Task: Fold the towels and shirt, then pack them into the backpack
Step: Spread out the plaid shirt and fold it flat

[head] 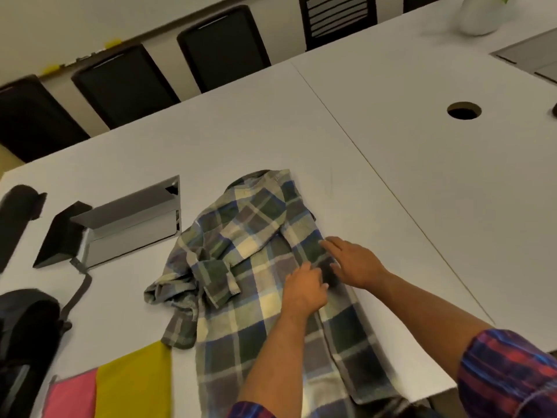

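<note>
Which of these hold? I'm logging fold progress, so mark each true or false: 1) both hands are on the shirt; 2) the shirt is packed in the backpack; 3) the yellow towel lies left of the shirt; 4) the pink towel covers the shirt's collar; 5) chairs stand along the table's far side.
1) True: the left hand and right hand rest on the shirt.
2) False: the shirt lies spread on the table; the backpack sits at the left edge.
3) True: the yellow towel is left of it.
4) False: the pink towel lies beside the yellow one, apart from the collar.
5) True: chairs stand there.
</note>
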Available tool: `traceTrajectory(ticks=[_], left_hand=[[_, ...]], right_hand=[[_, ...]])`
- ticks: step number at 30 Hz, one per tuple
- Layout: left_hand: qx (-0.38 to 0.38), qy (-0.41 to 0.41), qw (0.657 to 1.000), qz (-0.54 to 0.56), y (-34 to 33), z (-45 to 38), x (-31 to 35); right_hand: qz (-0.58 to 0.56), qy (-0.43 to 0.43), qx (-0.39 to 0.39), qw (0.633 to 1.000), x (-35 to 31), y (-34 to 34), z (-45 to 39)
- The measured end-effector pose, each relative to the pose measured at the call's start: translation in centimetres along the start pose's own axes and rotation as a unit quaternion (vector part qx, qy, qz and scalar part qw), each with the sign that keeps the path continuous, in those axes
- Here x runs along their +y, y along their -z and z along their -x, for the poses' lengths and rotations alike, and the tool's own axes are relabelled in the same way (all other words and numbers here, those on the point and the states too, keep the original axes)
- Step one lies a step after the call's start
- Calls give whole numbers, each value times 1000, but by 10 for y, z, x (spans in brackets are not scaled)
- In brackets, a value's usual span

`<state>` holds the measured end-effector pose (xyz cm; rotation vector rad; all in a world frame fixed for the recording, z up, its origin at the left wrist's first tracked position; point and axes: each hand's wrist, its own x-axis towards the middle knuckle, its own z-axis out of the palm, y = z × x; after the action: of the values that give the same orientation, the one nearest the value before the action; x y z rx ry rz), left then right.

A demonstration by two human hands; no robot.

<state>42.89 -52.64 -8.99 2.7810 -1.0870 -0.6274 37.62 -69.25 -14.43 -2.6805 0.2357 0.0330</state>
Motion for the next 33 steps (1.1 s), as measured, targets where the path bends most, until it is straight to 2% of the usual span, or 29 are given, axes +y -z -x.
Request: traceTrajectory(ticks=[2, 6, 9, 12, 15, 18, 20, 21, 26, 30, 33], left_hand=[[2, -52, 999, 8, 3, -59, -61], [16, -87, 996, 26, 15, -63, -70], [12, -96, 995, -13, 13, -93, -105], [66, -128, 990, 10, 21, -126, -124], [154, -113, 980, 55, 36, -161, -136], [209, -81, 969, 105, 59, -199, -144], [191, -52, 967, 164, 68, -231, -148], [173, -34, 968, 181, 75, -238, -153], [88, 10, 970, 226, 89, -288, -160], [93, 27, 968, 231, 101, -311, -157], [85, 27, 967, 237, 106, -333, -146]], right_hand=[[30, -93, 8, 995, -18, -30, -65], [49, -81, 31, 995, -20, -24, -77], [42, -88, 23, 995, -17, -41, -99], [8, -110, 71, 991, -12, -54, -113], [-89, -141, 140, 976, -12, -58, -123], [-257, -206, 145, 933, -13, -50, -128], [-342, -235, 158, 896, -5, -47, -131], [-357, -227, 171, 890, -6, -45, -127], [-357, -180, 193, 896, 5, -53, -118], [-344, -156, 215, 901, 4, -62, -119], [-349, -169, 230, 893, 12, -66, -117]])
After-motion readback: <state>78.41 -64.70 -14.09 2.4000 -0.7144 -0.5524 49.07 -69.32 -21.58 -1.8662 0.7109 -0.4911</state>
